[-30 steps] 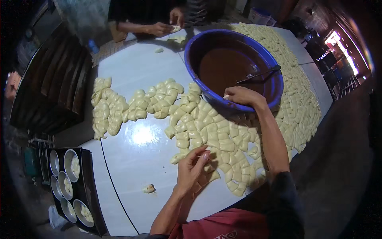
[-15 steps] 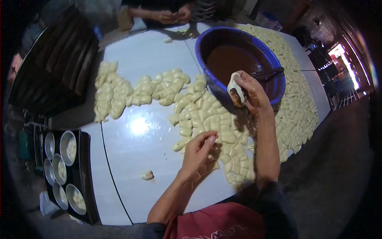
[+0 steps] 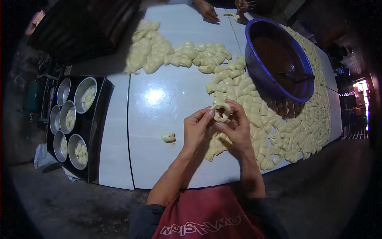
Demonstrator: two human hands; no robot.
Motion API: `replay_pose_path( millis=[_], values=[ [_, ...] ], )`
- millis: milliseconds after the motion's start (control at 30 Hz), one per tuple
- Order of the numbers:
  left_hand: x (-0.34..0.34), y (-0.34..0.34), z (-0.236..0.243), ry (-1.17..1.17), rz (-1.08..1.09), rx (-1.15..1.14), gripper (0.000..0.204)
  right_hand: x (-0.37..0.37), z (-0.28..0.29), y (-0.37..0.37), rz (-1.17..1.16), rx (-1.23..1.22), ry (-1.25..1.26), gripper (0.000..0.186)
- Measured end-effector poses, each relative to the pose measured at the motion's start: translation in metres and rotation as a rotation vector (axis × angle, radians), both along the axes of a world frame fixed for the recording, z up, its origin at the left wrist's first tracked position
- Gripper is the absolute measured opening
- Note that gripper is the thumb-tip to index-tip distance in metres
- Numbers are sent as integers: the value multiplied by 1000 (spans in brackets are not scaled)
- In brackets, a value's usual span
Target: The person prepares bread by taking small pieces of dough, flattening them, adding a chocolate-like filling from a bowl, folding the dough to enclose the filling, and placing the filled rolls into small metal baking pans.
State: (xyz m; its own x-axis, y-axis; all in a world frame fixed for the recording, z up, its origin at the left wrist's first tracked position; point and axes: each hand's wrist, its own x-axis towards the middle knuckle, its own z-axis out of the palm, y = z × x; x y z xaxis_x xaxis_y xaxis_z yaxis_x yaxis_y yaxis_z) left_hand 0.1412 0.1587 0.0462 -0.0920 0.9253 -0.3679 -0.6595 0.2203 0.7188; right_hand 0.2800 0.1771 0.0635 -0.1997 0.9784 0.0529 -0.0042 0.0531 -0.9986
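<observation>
My left hand [image 3: 194,131] and my right hand [image 3: 238,133] meet over the table, both gripping a pale dough piece [image 3: 221,108] with brown filling visible in its opening. Beneath and to the right of them, flat dough pieces [image 3: 256,107] lie packed together, with another group of dough [image 3: 149,51] farther left. A small stray dough roll [image 3: 168,138] with a brown smear lies on the white table [image 3: 113,151], left of my left wrist. The blue basin [image 3: 250,51] of brown filling stands behind my right hand, with a dark utensil [image 3: 302,78] lying across its inside.
A black tray [image 3: 99,147] with several round metal pans [image 3: 67,123] sits at the left edge. Dark stacked trays [image 3: 79,28] stand behind it, near a green cylinder [image 3: 34,95]. Across the table are a co-worker's hands [image 3: 209,12]. A doorway [image 3: 362,85] glows at the far right.
My right hand has come away from the basin, bringing filled dough to the middle, where my left hand now grips it too. The view has shifted, and the co-worker's hands have moved apart.
</observation>
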Motion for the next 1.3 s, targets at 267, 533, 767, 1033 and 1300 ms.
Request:
replay_pose_path(
  millis=[267, 533, 767, 1033, 1300],
  values=[
    [-19, -17, -5, 323, 86, 132, 34, -38, -26, -10, -129, 311, -281, 19],
    [-82, -1, 25, 291, -290, -55, 35, -47, -3, -26, 99, -187, 102, 20],
    [-77, -22, 32, 268, -229, 120, 29, -45, -14, -18, 164, 273, -97, 24],
    [-78, -30, 25, 304, -201, 141, 25, -84, -30, -22, -302, 465, 4, 20],
    [-95, -44, 31, 554, -95, 139, 23, -103, -10, -18, -213, 442, -320, 17]
  ],
)
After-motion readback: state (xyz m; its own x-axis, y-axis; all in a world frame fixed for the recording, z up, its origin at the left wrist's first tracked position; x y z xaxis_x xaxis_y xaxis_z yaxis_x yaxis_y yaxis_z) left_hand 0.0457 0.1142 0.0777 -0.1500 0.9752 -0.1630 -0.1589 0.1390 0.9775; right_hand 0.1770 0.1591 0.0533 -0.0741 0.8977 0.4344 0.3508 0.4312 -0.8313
